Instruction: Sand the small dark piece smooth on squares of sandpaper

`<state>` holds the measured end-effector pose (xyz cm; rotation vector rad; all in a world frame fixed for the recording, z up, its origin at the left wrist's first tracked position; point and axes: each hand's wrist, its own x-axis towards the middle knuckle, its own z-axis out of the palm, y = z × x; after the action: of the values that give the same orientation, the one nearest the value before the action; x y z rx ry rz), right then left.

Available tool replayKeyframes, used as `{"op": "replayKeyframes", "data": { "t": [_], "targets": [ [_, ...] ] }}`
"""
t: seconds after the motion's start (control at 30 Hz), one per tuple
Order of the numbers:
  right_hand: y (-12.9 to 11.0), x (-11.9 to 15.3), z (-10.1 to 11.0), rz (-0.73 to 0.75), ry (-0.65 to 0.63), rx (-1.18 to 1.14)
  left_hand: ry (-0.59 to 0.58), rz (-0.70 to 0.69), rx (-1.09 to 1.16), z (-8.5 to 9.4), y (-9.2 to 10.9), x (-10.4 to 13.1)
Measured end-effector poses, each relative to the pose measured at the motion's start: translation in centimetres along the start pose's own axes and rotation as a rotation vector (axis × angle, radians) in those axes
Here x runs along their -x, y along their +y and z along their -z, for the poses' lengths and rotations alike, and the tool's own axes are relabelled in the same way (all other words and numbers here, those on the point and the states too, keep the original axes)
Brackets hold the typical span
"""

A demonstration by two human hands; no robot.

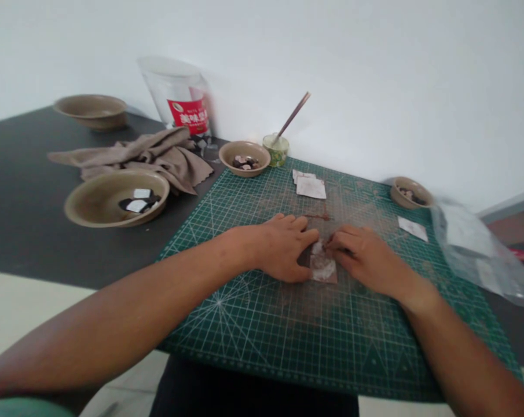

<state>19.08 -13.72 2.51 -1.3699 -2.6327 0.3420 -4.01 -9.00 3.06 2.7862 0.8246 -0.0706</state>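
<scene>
A small whitish square piece (323,265) with brown smudges lies on the green cutting mat (262,324). My left hand (285,246) rests flat at its left side, thumb and forefinger apart along its edge. At its upper right, my right hand (363,255) is closed, fingertips pinched over the piece; what they hold is too small to make out. Just above the hands lie thin brown strips (320,216). Further up sit stacked white squares (311,186), and another white square (413,228) lies to the right.
Bowls (244,158) (411,193) with small dark and pale pieces stand at the back. Beside one is a green cup (276,149) with sticks. At left are a brown cloth (144,156), larger bowls (116,198) (91,111) and a red-labelled bag (179,98). Plastic bag (474,243) at right.
</scene>
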Motion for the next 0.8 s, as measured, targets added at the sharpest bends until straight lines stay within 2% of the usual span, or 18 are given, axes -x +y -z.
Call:
{"op": "replayKeyframes", "data": {
  "t": [0.17, 0.23, 0.33, 0.4, 0.53, 0.7, 0.8],
  "targets": [
    [-0.42, 0.50, 0.51, 0.119, -0.174, -0.109, -0.020, -0.010, 0.024, 0.08, -0.02, -0.02],
    [-0.64, 0.33, 0.24, 0.121, -0.130, -0.108, -0.021, -0.006, 0.029, 0.12, -0.01, -0.02],
    [-0.23, 0.03, 0.10, 0.023, -0.016, -0.005, -0.018, 0.000, 0.025, 0.16, 0.00, -0.02],
    [0.04, 0.09, 0.34, 0.021, -0.034, 0.013, -0.014, -0.001, 0.017, 0.17, 0.01, 0.00],
    [-0.47, 0.28, 0.59, 0.149, -0.151, -0.096, -0.014, -0.010, 0.015, 0.18, 0.03, 0.04],
    [-0.39, -0.04, 0.36, 0.084, -0.022, 0.030, -0.015, 0.006, 0.018, 0.21, 0.11, 0.05],
    [-0.13, 0.13, 0.44, 0.117, -0.054, 0.039, -0.012, 0.001, 0.012, 0.16, 0.11, 0.05]
  ]
}}
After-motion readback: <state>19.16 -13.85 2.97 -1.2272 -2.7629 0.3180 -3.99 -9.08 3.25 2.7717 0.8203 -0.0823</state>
